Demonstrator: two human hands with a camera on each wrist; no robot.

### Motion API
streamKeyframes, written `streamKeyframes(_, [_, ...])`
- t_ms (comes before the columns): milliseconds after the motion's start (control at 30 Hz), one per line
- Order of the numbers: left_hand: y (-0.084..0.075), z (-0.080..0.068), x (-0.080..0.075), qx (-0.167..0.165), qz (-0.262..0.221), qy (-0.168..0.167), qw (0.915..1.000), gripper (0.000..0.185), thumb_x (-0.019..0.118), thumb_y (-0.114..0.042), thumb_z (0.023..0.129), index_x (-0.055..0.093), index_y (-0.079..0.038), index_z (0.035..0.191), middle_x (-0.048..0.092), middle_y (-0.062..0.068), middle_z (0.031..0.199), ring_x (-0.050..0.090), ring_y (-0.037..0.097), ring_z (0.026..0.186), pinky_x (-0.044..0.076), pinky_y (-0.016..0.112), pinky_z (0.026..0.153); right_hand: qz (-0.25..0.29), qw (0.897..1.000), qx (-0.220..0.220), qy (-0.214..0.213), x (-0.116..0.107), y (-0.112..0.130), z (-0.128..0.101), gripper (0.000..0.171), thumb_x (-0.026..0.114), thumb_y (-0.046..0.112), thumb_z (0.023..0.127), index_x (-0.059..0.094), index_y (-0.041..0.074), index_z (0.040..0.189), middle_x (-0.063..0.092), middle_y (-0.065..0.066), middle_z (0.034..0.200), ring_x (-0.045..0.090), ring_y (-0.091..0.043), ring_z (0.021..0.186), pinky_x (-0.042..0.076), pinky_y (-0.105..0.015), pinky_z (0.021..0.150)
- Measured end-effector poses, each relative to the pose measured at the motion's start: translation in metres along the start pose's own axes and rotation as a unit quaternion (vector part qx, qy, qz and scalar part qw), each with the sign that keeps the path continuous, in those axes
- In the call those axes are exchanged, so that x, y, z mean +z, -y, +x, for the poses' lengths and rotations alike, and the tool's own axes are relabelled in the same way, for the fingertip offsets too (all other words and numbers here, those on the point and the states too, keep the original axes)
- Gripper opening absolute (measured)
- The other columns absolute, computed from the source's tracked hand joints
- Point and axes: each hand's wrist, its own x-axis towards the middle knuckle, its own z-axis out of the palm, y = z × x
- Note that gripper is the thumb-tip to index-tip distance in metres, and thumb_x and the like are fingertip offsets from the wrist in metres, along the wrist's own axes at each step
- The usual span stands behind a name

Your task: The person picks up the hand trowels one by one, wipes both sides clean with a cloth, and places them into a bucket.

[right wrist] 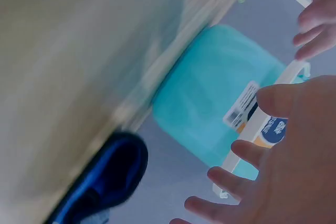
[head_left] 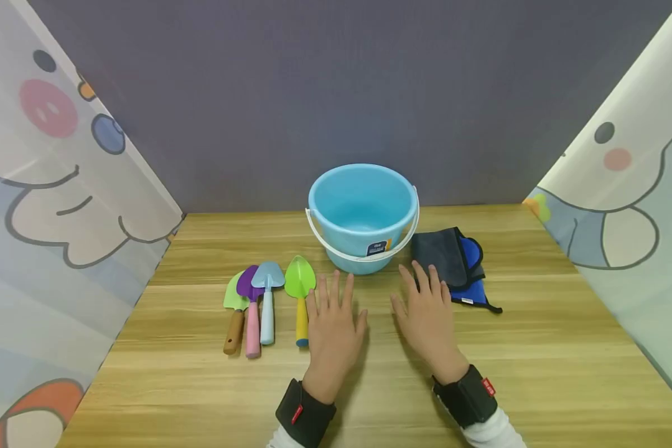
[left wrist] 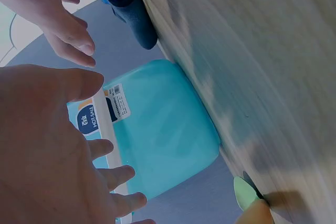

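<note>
Hands are seen nearest on a wooden table (head_left: 537,373), the left hand (head_left: 333,330) and right hand (head_left: 428,314) flat, fingers spread, holding nothing. Just beyond them a light-blue bucket (head_left: 363,214) with a white handle (head_left: 319,239) is stood before a grey wall, between cartoon curtains. Its "HOT SALE" label (left wrist: 89,119) is read only in the left wrist view.

wooden table (head_left: 537,367), bucket (head_left: 363,214), trowels (head_left: 266,298), cloth (head_left: 450,258)
</note>
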Motion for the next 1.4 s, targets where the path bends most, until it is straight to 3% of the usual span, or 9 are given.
streamKeyframes(200, [0.001,0.002,-0.001,-0.004,0.0,-0.002,1.0,0.072,0.049,-0.05,0.092,0.022,-0.019,0.151,0.025,0.009,0.155,0.012,0.034,0.145,0.017,0.052,0.114,-0.023,1.0,0.001,-0.006,-0.003,-0.02,0.026,0.057,0.06,0.037,0.09,0.043,0.015,0.14,0.039,-0.016,0.145,0.029,-0.046,0.135,0.028,-0.061,0.103])
streamKeyframes(433, [0.002,0.002,0.0,-0.009,-0.005,0.004,0.9999,0.072,0.05,-0.049,0.092,0.021,-0.02,0.151,0.023,0.009,0.156,0.011,0.034,0.146,0.017,0.052,0.114,-0.012,0.997,0.063,0.042,0.002,-0.048,0.056,0.06,0.048,0.044,0.096,0.033,0.015,0.146,0.029,-0.019,0.15,0.02,-0.054,0.135,0.019,-0.076,0.096])
streamKeyframes(667, [0.002,0.001,0.003,-0.012,-0.004,0.003,0.9999,0.072,0.05,-0.05,0.092,0.021,-0.02,0.151,0.024,0.009,0.156,0.015,0.034,0.145,0.018,0.052,0.114,-0.015,0.985,0.134,0.105,0.012,-0.069,0.071,0.07,0.036,0.056,0.095,0.025,0.013,0.149,0.014,-0.028,0.152,0.008,-0.067,0.129,0.01,-0.083,0.089])
streamKeyframes(833, [0.001,0.002,0.005,-0.014,-0.003,0.016,0.9998,0.072,0.047,-0.051,0.093,0.018,-0.02,0.152,0.021,0.008,0.157,0.011,0.034,0.146,0.017,0.052,0.114,-0.017,0.97,0.176,0.166,0.012,-0.077,0.074,0.08,0.031,0.064,0.092,0.019,0.01,0.15,0.006,-0.029,0.153,0.004,-0.073,0.124,0.009,-0.083,0.088])
streamKeyframes(1000, [0.0,0.001,0.005,-0.015,0.001,0.024,0.9996,0.072,0.046,-0.051,0.093,0.017,-0.021,0.152,0.02,0.008,0.157,0.007,0.033,0.146,0.016,0.052,0.114,-0.025,0.957,0.176,0.228,0.016,-0.079,0.075,0.087,0.027,0.072,0.088,0.02,0.012,0.15,0.008,-0.028,0.153,0.004,-0.074,0.122,0.015,-0.084,0.082])
streamKeyframes(1133, [0.0,0.002,0.004,-0.014,0.003,0.023,0.9996,0.072,0.046,-0.051,0.093,0.016,-0.021,0.152,0.019,0.008,0.157,0.007,0.033,0.146,0.016,0.052,0.114,-0.035,0.952,0.17,0.251,0.021,-0.082,0.075,0.093,0.035,0.076,0.083,0.019,0.014,0.15,0.011,-0.028,0.151,0.008,-0.073,0.122,0.02,-0.083,0.079])
streamKeyframes(1400, [0.001,0.002,0.005,-0.017,-0.008,0.014,0.9997,0.072,0.048,-0.05,0.093,0.017,-0.021,0.152,0.02,0.008,0.157,0.014,0.034,0.145,0.016,0.053,0.114,-0.03,0.953,0.145,0.263,0.016,-0.085,0.078,0.08,0.049,0.056,0.089,0.022,0.011,0.149,0.013,-0.029,0.149,0.016,-0.071,0.12,0.029,-0.08,0.079])
